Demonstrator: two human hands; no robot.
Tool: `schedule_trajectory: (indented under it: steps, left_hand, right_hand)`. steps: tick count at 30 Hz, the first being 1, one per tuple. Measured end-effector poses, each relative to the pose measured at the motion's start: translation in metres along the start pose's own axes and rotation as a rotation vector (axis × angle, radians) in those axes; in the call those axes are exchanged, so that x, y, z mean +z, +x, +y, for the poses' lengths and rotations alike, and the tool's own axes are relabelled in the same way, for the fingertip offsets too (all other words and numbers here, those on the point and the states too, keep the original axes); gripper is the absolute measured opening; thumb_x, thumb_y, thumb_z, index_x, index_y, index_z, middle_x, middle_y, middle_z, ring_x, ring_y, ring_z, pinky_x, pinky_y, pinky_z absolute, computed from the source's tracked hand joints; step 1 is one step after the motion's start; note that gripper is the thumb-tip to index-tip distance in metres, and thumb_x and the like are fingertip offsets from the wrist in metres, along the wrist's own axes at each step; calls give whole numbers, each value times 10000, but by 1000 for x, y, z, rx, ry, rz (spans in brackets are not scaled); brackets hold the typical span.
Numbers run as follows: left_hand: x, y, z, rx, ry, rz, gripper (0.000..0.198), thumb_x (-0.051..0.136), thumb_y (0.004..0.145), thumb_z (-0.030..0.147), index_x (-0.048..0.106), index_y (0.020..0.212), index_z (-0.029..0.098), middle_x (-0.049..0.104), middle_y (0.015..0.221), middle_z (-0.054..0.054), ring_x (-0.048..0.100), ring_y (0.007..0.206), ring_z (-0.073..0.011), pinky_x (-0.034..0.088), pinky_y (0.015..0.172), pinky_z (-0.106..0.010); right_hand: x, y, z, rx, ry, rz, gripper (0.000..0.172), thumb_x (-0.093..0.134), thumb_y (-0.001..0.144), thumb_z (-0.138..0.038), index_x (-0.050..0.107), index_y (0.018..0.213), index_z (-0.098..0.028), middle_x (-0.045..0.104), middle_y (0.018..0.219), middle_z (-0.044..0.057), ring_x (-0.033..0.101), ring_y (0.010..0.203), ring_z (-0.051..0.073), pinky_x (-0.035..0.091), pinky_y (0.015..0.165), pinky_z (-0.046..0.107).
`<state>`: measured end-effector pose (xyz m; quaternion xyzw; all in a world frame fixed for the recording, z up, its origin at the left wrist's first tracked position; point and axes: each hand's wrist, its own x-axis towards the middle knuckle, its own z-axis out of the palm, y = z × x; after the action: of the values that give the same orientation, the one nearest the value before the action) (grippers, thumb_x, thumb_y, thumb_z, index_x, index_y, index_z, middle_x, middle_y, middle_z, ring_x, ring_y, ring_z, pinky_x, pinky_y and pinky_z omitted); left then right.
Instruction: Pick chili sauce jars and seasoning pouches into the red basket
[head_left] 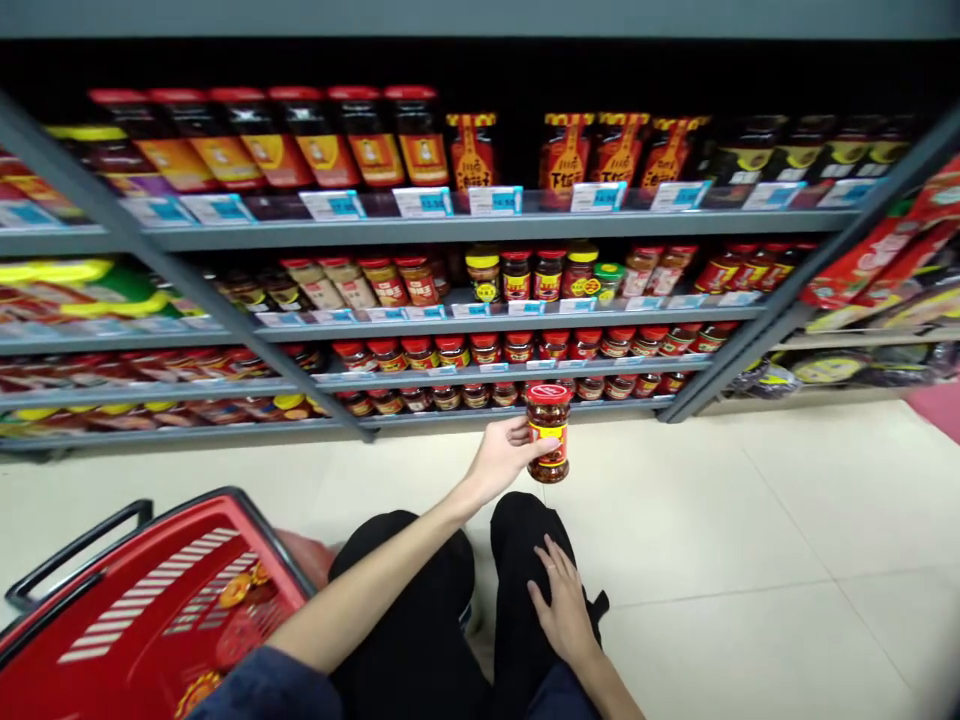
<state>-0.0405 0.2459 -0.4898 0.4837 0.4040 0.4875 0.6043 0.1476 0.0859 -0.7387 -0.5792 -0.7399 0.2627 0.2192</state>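
Observation:
A glass jar of chili sauce (549, 470) with a red lid and a red and yellow label is held upright in my left hand (501, 458). The fingers go behind the jar and the thumb lies across its label. Beyond it, on the lowest shelf, stand similar red-lidded jars (475, 397). My right hand (564, 602) rests on my right knee with its fingers spread, holding nothing.
To the left is a red shopping basket (161, 560) with a black handle and a few packaged items inside. A grey shelf unit (480, 232) full of sauce jars spans the view ahead. Pale floor tiles (735, 500) lie to the right.

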Motion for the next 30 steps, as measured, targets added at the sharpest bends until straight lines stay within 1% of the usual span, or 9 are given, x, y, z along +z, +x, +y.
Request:
schedule_trajectory:
  steps: [5, 10, 16, 20, 25, 26, 28, 30]
  left_hand:
    - [-16, -11, 5, 32, -19, 45, 483, 890, 758, 377, 752, 1146, 125, 791, 1149, -140, 760, 1058, -270, 604, 954, -361]
    - [-26, -12, 3, 14, -35, 79, 509, 906, 735, 369, 746, 1140, 105, 786, 1156, -159, 756, 1073, -277, 597, 975, -372]
    - [-28, -11, 5, 27, -52, 68, 506, 903, 742, 375, 750, 1141, 103, 786, 1155, -162, 756, 1074, -284, 603, 958, -374]
    - [-28, -13, 5, 50, -76, 40, 546, 912, 726, 397, 753, 1154, 98, 784, 1155, -165, 762, 1038, -278, 597, 972, -393]
    - [-29, -17, 2, 28, -88, 11, 586, 917, 709, 425, 756, 1160, 89, 790, 1130, -165, 768, 994, -282, 592, 975, -419]
    - [-29, -18, 2, 21, -88, 9, 591, 920, 703, 427, 756, 1159, 89, 790, 1127, -165, 767, 997, -283, 590, 975, -418]
    - [-29, -20, 3, 12, -85, 11, 601, 929, 689, 428, 756, 1155, 89, 792, 1119, -167, 765, 1007, -287, 588, 971, -413]
    - [-29, -26, 5, 1, -85, 9, 615, 941, 667, 428, 758, 1146, 89, 794, 1106, -166, 764, 1008, -289, 586, 962, -403]
  right_hand:
    - [0, 4, -1, -36, -2, 0, 466, 521, 1012, -331, 534, 1474, -274, 436, 1641, 71, 419, 1508, 290, 430, 1204, 540]
    - [1, 6, 8, -31, -1, 22, 468, 534, 1003, -343, 543, 1467, -278, 461, 1623, 78, 441, 1494, 296, 432, 1202, 549]
    - [2, 6, 15, -21, 11, 8, 476, 513, 1022, -393, 524, 1476, -250, 437, 1633, 105, 410, 1511, 298, 402, 1218, 561]
    - [0, 6, 11, -27, 21, -9, 473, 502, 1028, -391, 521, 1471, -224, 426, 1636, 126, 397, 1515, 298, 379, 1225, 570]
    - [1, 2, 6, -12, 60, -11, 484, 512, 1018, -402, 534, 1463, -212, 427, 1634, 136, 390, 1518, 299, 364, 1227, 579]
    - [-1, 2, 4, -2, 90, -15, 487, 529, 1007, -418, 553, 1448, -214, 432, 1632, 136, 390, 1518, 309, 355, 1230, 589]
    - [-14, 8, -5, 62, 214, -23, 474, 554, 988, -480, 625, 1372, -211, 497, 1584, 149, 441, 1485, 336, 359, 1222, 611]
    - [-37, 22, -23, 152, 448, -22, 490, 522, 996, -551, 654, 1317, -205, 587, 1495, 173, 561, 1385, 347, 431, 1171, 608]
